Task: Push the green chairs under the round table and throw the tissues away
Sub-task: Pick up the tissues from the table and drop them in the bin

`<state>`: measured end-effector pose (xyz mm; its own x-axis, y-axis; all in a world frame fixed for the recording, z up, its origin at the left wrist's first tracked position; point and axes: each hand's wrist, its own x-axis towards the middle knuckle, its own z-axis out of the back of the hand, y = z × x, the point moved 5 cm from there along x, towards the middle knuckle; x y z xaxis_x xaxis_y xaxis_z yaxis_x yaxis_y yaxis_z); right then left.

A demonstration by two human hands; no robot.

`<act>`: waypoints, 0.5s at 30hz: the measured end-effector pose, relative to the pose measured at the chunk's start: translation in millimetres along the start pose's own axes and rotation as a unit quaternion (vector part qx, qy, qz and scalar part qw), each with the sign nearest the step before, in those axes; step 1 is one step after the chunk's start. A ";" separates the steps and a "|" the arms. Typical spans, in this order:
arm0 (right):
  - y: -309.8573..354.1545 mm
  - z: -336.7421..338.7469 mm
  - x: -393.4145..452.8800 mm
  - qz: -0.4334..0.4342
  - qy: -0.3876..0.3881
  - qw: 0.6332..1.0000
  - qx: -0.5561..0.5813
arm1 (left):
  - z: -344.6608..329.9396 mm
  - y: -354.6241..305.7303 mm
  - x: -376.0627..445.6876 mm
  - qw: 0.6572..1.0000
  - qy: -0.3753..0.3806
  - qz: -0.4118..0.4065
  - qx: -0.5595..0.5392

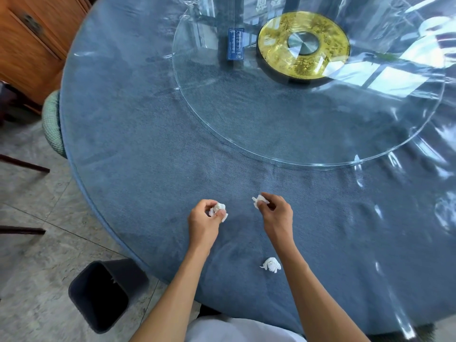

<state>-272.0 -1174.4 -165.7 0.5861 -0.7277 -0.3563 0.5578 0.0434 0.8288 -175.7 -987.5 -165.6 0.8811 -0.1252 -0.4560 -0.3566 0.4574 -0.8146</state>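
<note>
Both hands hover low over the near part of the round table, which has a blue cloth under clear plastic. My left hand pinches a crumpled white tissue. My right hand pinches a second crumpled tissue at its fingertips. A third tissue lies loose on the cloth between my forearms. One green chair is tucked against the table's left edge, only its cushioned back showing.
A dark waste bin stands open on the tiled floor at the table's near left edge. A glass turntable with a gold hub fills the table's far half. A wooden cabinet stands far left.
</note>
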 end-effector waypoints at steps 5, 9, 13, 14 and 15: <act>6.0 3.7 -10.2 -0.032 0.005 0.995 0.094 | 10.8 -14.9 -8.5 0.997 -0.008 -0.006 -0.079; 17.5 7.9 -20.0 -0.019 0.008 0.990 0.141 | 18.7 -22.1 -14.4 0.984 -0.006 0.010 -0.175; 35.8 10.1 -32.1 0.007 0.013 0.987 0.162 | 24.3 -30.7 -22.5 0.972 0.006 0.017 -0.234; 39.7 10.2 -34.7 0.013 0.013 0.986 0.167 | 25.1 -32.2 -24.4 0.971 0.007 0.016 -0.240; 44.5 10.7 -37.5 0.021 0.013 0.985 0.171 | 26.5 -34.1 -26.5 0.969 0.007 0.014 -0.245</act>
<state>-275.5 -1152.5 -110.9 0.6214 -0.7126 -0.3258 0.3049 -0.1632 0.9383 -178.6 -976.5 -116.2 0.8664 -0.1321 -0.4816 -0.4873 -0.0128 -0.8731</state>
